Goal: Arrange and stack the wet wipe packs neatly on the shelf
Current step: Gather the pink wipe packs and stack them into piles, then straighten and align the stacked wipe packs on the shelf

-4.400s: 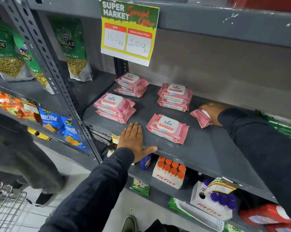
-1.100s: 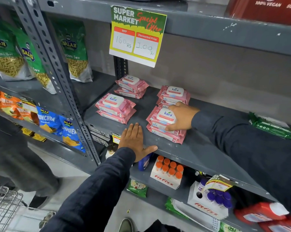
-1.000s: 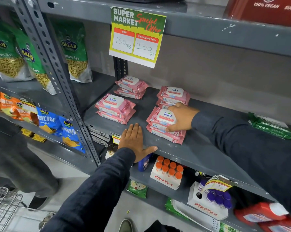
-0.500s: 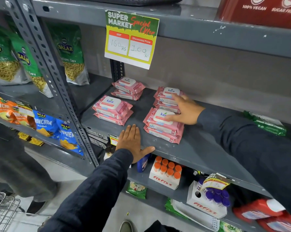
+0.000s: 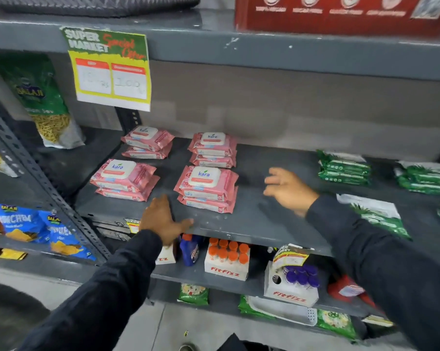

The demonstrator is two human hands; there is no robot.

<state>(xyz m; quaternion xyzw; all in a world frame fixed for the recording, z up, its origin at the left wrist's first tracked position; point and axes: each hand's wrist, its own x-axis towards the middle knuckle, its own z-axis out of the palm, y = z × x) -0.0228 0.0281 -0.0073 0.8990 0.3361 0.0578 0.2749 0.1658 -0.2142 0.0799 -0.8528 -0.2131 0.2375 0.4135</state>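
Observation:
Pink wet wipe packs lie in two-high stacks on the grey shelf [image 5: 259, 221]: front left stack [image 5: 125, 179], front right stack [image 5: 207, 188], back left stack [image 5: 148, 141] and back right stack [image 5: 213, 149]. My left hand [image 5: 163, 219] rests flat on the shelf's front edge, fingers spread, holding nothing. Hovering just above the shelf to the right of the front right stack, my right hand [image 5: 287, 190] is blurred, its fingers apart and empty.
Green packs [image 5: 344, 168] lie on the same shelf at the right, with more green packs [image 5: 426, 179] further right. A price sign [image 5: 110, 69] hangs from the shelf above. Boxes of small bottles [image 5: 226, 259] stand on the lower shelf. Snack bags [image 5: 44, 102] fill the left bay.
My right hand has let go of the pink stacks and moved right, off the packs. The view has shifted right, showing more green packs. My left hand stays on the shelf edge.

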